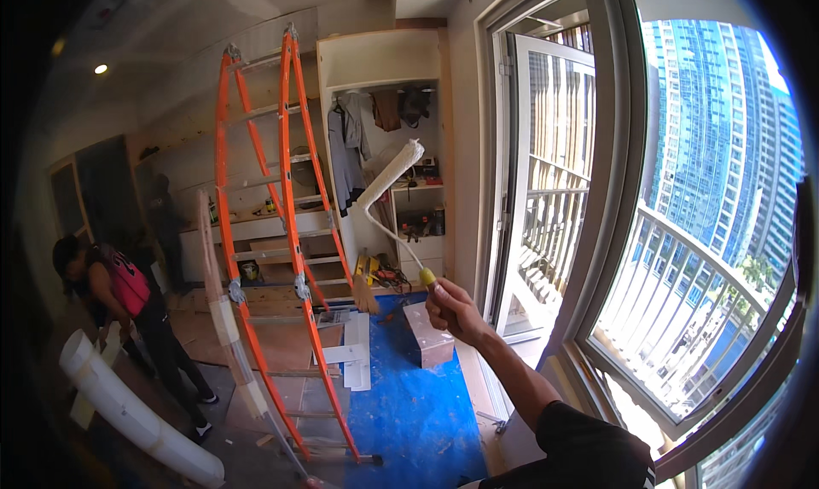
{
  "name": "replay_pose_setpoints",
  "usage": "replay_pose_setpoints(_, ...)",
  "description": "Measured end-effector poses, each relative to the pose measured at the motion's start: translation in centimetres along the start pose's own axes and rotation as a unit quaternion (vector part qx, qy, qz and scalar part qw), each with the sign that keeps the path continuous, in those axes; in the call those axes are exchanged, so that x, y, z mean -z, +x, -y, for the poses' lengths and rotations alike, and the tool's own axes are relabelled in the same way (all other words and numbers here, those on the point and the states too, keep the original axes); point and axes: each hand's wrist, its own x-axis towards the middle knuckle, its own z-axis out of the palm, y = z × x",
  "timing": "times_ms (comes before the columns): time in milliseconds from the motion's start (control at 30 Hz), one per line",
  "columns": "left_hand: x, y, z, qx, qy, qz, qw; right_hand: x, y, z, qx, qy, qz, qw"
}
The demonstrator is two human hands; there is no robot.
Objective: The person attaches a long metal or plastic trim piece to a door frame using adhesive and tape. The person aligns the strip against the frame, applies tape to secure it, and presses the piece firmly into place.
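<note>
My right hand [455, 310] is closed round the yellow-ended handle [426, 277] of a paint roller [388, 178]. Its white sleeve points up and away, raised in front of the closet. Of my left hand [317, 483] only a sliver shows at the lower edge. There the thin lower end of a long pole [226, 318] runs into it, and the fingers seem to be around it. Light strips are bound along the pole, which stands tilted just left of an orange stepladder [294, 190].
Blue sheeting [418, 412] covers the floor, with a box [428, 335], white sheets [354, 353] and a broom [365, 295] nearby. A white tube [141, 416] leans at lower left, near a bending person [128, 293]. Glass doors and a balcony railing [691, 267] are at right.
</note>
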Motion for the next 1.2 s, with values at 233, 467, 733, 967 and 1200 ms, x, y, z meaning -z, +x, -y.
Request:
replay_pose_setpoints(233,-5.1,1.6,3.6,0.135,-0.149,0.186,0.962,2.6,6.5,4.8,0.033,-0.040,-0.027,0.998)
replay_pose_setpoints(467,-3.0,2.0,6.9,0.182,-0.149,0.273,0.933,-1.7,12.6,5.3,0.079,-0.012,-0.016,0.997)
replay_pose_setpoints(733,-0.2,1.2,9.4,0.134,-0.086,0.336,0.928,-1.8,17.1,5.1,0.130,-0.014,-0.029,0.991)
replay_pose_setpoints(967,0.8,0.9,9.7,0.071,-0.047,0.354,0.931,-1.5,16.3,5.7,0.141,-0.017,-0.029,0.989)
replay_pose_setpoints(1200,0.6,0.7,9.5,0.078,-0.075,0.348,0.931,-2.6,14.8,5.7,0.144,-0.013,-0.034,0.989)
